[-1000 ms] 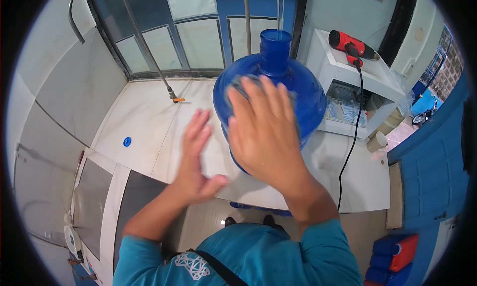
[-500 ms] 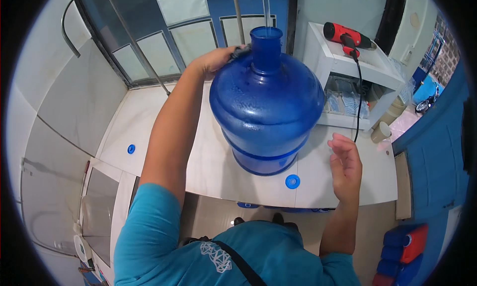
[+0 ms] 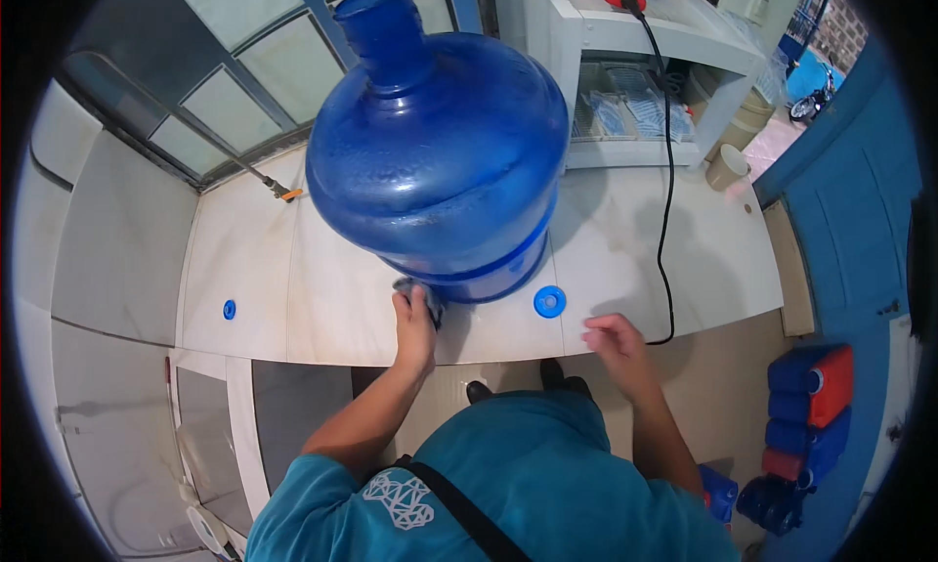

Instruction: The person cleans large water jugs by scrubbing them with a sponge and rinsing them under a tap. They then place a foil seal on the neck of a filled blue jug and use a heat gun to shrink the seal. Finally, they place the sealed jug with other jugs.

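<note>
A large blue water-cooler bottle (image 3: pixel 440 151) stands on the pale worktop (image 3: pixel 244 288), close to its near edge and roughly midway along it, neck up and uncapped as far as the view shows. The left hand (image 3: pixel 414 320) is closed around a small dark cloth (image 3: pixel 426 296) and presses it against the bottle's base on the near-left side, right where the bottle meets the worktop. The right hand (image 3: pixel 618 345) rests open at the near edge of the worktop, fingers loosely curled, holding nothing; it lies just right of a blue bottle cap (image 3: pixel 549 301) that sits flat beside the bottle's foot. A second, smaller blue cap (image 3: pixel 229 310) lies well apart toward the left end. A black power cord (image 3: pixel 668 171) runs from the white shelf unit (image 3: pixel 625 34) at the back down to the near edge, close by the right hand.

The step in hand looks like wiping the lower wall of the bottle. Reaching the rest of the base would likely call for turning the heavy bottle, with the free right hand steadying it and staying off the cord.
</note>
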`<state>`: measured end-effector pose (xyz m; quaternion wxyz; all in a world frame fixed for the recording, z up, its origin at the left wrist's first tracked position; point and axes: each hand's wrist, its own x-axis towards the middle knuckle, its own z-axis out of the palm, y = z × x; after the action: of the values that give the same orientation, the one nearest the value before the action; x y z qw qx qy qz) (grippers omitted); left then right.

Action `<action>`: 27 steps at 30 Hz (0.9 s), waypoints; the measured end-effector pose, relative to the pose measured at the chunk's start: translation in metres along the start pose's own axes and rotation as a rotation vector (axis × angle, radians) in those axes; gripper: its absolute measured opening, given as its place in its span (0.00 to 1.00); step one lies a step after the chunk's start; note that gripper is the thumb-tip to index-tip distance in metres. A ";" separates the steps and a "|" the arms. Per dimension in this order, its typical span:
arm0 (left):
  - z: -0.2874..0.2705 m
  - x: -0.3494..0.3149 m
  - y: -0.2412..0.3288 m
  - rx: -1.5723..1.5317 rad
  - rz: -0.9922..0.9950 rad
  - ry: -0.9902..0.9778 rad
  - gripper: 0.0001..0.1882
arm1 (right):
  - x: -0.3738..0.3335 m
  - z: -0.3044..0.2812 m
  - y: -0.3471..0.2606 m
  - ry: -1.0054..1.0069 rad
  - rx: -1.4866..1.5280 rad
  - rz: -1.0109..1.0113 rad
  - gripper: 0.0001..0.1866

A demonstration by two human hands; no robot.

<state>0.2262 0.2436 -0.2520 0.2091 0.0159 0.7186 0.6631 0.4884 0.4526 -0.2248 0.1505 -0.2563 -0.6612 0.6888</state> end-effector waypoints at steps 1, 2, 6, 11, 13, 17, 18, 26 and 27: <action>0.004 -0.016 0.004 0.012 -0.062 -0.026 0.22 | 0.008 0.014 -0.008 -0.068 0.054 0.020 0.14; 0.015 -0.037 0.019 -0.038 -0.145 -0.088 0.25 | 0.015 0.030 -0.015 -0.140 0.111 0.037 0.17; 0.055 -0.082 0.054 -0.038 -0.196 -0.513 0.32 | 0.032 0.080 -0.037 -0.183 0.338 -0.070 0.24; 0.043 -0.089 0.111 0.055 0.304 -0.929 0.35 | 0.050 0.065 -0.087 -0.001 0.713 -0.249 0.23; 0.026 -0.084 0.118 0.039 0.336 -0.933 0.34 | 0.056 0.066 -0.127 0.113 0.396 -0.666 0.25; 0.000 -0.083 0.114 0.061 0.211 -0.867 0.29 | 0.061 0.093 -0.207 0.199 -0.601 -1.259 0.30; -0.005 -0.079 0.107 0.124 0.200 -0.870 0.29 | 0.058 0.113 -0.217 0.225 -0.820 -1.240 0.30; -0.059 -0.091 0.091 0.030 0.114 -0.680 0.33 | 0.188 0.077 -0.276 0.203 -0.709 -0.944 0.26; -0.058 -0.089 0.092 0.040 0.101 -0.682 0.33 | 0.223 0.057 -0.288 0.062 -0.673 -0.697 0.30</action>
<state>0.2652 0.1735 -0.1374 0.4036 0.2764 0.6186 0.6149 0.2358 0.5503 0.0253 0.3007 -0.0746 -0.8889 0.3375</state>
